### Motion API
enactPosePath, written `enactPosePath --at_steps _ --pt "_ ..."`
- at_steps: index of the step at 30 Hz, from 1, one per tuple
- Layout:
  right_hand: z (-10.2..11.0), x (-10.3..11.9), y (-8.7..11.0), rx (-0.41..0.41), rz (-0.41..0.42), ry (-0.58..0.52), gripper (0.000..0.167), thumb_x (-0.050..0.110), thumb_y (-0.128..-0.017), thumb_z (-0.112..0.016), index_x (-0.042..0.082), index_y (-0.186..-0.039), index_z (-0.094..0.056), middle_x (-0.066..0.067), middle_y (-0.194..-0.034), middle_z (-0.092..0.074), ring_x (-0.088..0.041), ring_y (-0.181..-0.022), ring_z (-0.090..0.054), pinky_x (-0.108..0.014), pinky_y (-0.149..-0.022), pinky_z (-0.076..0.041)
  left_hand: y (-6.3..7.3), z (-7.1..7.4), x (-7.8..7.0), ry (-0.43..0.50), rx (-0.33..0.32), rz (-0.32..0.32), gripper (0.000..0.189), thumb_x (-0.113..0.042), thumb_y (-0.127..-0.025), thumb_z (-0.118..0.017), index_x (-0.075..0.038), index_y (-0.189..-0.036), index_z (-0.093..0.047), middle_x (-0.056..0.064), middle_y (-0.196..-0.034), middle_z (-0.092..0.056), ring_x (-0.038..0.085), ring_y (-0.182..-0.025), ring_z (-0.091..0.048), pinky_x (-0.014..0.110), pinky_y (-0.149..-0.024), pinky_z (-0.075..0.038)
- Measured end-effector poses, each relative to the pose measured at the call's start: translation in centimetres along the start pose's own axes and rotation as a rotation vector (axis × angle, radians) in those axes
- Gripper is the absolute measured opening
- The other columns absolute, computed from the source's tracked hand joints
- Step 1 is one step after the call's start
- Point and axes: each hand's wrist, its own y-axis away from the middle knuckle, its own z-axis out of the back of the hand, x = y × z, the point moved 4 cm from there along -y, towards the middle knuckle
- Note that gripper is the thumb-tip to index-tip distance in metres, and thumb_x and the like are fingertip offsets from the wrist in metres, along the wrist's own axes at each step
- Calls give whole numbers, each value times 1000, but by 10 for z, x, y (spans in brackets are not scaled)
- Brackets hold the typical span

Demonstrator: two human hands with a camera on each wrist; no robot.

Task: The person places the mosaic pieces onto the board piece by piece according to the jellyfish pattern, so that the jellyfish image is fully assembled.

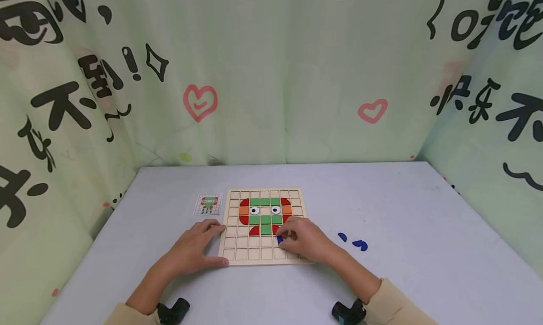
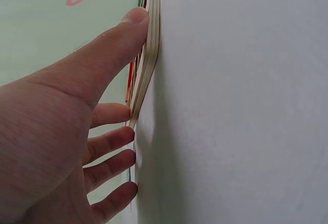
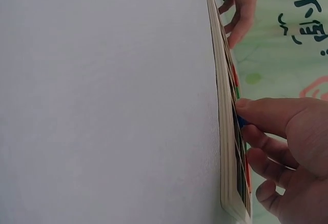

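Note:
A wooden grid board (image 1: 241, 254) lies on the table, with green, red and orange pieces and two eye pieces set in its squares. My right hand (image 1: 306, 240) is over the board's lower right part, pinching a small blue piece (image 1: 280, 239) between thumb and fingers. The right wrist view shows this blue piece (image 3: 242, 121) at the fingertips, mostly covered. My left hand (image 1: 191, 247) rests against the board's left side, thumb at the near corner and fingers extended. In the left wrist view, the left thumb (image 2: 115, 47) touches the board's edge.
Left of the board lies a small picture card (image 1: 208, 204) showing a coloured figure on a grid. Loose blue half-round pieces (image 1: 342, 237) lie on the table to the right. A pale green curtain (image 1: 292, 80) with black writing and red hearts surrounds the table (image 1: 424, 249).

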Motion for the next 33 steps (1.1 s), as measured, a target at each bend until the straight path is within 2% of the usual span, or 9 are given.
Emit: enactPosePath --at_steps 6,15,33 --pt "3 -1 2 -10 -16 -15 19 16 -81 -77 13 -100 -75 7 -84 -63 -10 -76 -51 -19 -63 -44 1 0 -1 -2 3 -1 84 -55 -69 -81 -17 -138 -53 2 -139 -48 24 -128 -44 50 -104 -39" --pt "13 -13 13 -33 -84 -48 21 15 -82 -76 14 -102 -73 6 -90 -64 -11 -75 -51 -21 -61 -45 1 -1 0 -7 0 -3 83 -55 -69 -81 -17 -138 -54 2 -138 -48 24 -128 -45 50 -103 -40" --pt "48 -40 48 -65 -78 7 22 13 -81 -76 14 -102 -73 6 -96 -67 -9 -78 -51 -19 -63 -44 0 1 -3 -6 -1 -5 83 -55 -69 -80 -16 -138 -53 3 -138 -48 24 -128 -45 50 -103 -40"
